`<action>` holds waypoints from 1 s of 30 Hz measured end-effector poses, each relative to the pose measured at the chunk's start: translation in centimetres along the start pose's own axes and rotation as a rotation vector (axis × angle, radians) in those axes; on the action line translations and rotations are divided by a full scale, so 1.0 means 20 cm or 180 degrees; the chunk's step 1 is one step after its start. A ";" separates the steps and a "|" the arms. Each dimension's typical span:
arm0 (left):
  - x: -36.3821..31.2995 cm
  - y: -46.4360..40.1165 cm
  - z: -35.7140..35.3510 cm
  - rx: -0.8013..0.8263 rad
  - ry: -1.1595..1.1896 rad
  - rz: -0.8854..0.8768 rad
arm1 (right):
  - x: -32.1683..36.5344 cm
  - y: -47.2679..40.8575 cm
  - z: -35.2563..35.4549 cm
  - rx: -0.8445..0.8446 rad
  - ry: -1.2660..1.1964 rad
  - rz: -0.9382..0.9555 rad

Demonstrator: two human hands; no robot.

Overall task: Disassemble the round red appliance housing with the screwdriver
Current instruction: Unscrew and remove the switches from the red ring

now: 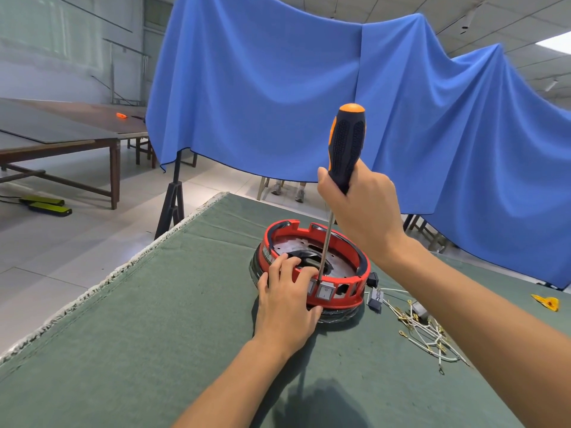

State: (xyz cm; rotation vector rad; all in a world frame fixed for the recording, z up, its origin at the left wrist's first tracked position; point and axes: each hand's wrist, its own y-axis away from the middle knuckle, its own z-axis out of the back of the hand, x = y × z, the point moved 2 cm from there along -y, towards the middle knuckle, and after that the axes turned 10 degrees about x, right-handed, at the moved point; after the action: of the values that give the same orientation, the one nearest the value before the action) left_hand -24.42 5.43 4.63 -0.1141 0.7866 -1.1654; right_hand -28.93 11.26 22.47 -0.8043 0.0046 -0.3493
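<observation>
The screwdriver (345, 149) is gripped upright by the right hand (364, 205), its tip apparently inside the housing (349, 299) rim, beside the left hand (285, 299) clasping that rim.

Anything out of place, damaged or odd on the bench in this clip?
Mostly expected for a teardown. A loose tangle of white wires with metal terminals lies on the green cloth, right of the red housing, beside a small grey component. A yellow scrap sits further right. No visible damage.
</observation>
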 end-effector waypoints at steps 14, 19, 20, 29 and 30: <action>0.00 0.00 0.00 0.0010 -0.0084 -0.0031 | 0.06 -0.02 0.00 0.0120 0.0209 0.0142; 0.00 0.00 -0.01 -0.0040 -0.0066 -0.0076 | 0.07 -0.01 -0.01 0.0219 0.0361 0.0195; 0.00 0.00 -0.01 -0.0053 -0.0066 -0.0077 | 0.08 -0.02 -0.01 0.0248 0.0397 0.0233; 0.01 -0.01 0.00 -0.0046 0.0009 -0.0093 | 0.14 -0.08 -0.10 0.0653 0.1007 0.0547; 0.01 0.00 0.00 -0.0069 0.0018 -0.0105 | 0.15 -0.10 -0.12 0.0733 0.1134 0.0527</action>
State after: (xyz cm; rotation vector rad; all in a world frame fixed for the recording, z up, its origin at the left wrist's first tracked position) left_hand -24.48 5.33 4.54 -0.1421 0.8051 -1.1889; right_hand -27.08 7.45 22.52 -0.5019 0.3567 -0.3253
